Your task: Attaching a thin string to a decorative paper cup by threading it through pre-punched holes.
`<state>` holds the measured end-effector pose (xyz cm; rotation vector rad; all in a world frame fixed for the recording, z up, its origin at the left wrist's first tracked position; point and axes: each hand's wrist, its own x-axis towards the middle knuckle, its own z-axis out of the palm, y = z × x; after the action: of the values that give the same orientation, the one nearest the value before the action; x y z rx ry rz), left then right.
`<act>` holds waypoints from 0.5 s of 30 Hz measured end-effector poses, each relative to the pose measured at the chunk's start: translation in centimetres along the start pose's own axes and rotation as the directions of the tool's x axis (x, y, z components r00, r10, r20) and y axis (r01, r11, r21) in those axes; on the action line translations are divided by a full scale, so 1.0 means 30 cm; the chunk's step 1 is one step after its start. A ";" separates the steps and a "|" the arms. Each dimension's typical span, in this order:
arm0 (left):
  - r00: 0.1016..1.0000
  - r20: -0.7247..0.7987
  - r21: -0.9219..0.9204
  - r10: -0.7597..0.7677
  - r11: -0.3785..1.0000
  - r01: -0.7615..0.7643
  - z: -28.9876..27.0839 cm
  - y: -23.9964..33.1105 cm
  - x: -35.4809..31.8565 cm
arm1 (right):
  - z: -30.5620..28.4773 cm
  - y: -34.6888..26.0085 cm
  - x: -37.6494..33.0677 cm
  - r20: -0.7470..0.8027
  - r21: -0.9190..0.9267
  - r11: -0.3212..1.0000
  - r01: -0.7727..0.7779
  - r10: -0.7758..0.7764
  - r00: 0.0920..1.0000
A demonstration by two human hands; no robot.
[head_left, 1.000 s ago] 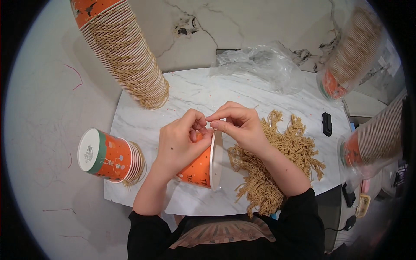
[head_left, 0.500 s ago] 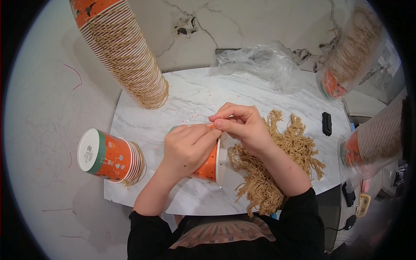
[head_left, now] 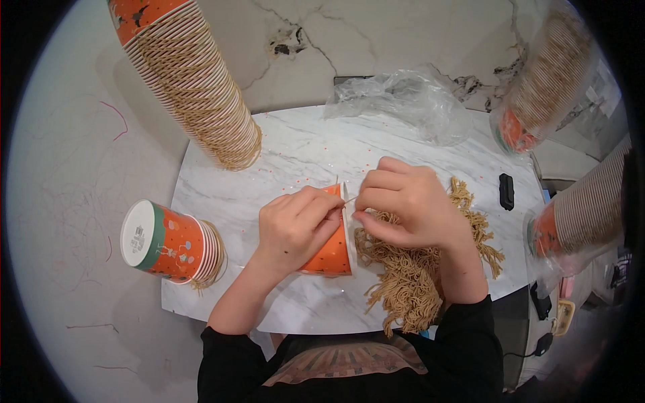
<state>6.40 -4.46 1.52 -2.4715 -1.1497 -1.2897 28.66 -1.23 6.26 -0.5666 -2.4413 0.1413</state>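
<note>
An orange paper cup (head_left: pixel 329 260) lies on its side in the middle of the table, its white rim to the right. My left hand (head_left: pixel 294 225) wraps over the cup, its fingers closed near the rim. A thin tan cord (head_left: pixel 349 199) stretches from the rim to my right hand (head_left: pixel 411 205), whose thumb and fingertips pinch its end. A short bit of cord also sticks up beyond my left fingers. Beneath my right hand and forearm spreads a heap of tan cords (head_left: pixel 406 289). Where the cord meets the cup is partly hidden by my left fingers.
A tall stack of corded cups (head_left: pixel 201 87) stands at the back left; a short upside-down stack (head_left: pixel 176 243) is nearer. A clear plastic bag (head_left: pixel 416 107) lies at the back. Bagged cup stacks (head_left: pixel 578 221) stand at the right, near a small black object (head_left: pixel 506 192).
My hands have drawn apart: the right moved to the right, pulling the cord out from the rim. My left hand stays on the cup, showing more of its rim.
</note>
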 end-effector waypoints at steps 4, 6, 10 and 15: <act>0.996 -0.017 -0.115 -0.092 0.989 0.089 0.010 -0.001 -0.004 | -0.005 0.027 -0.014 -0.005 -0.215 0.977 0.010 -0.011 1.000; 0.986 0.029 -0.195 -0.163 0.967 0.165 0.001 0.016 0.001 | 0.025 0.032 -0.002 -0.200 -0.192 0.981 0.017 -0.057 0.978; 0.961 0.120 -0.345 -0.251 0.897 0.277 -0.006 0.018 0.003 | 0.054 0.042 0.006 -0.205 -0.102 0.995 -0.011 -0.010 0.979; 0.947 0.151 -0.388 -0.283 0.864 0.320 -0.014 0.018 0.003 | 0.092 0.095 0.002 -0.081 0.169 0.985 -0.027 0.041 0.996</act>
<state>6.52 -4.97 1.95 -2.7397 -1.4708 -1.6712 28.01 1.46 3.43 -0.5284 -2.3117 0.3279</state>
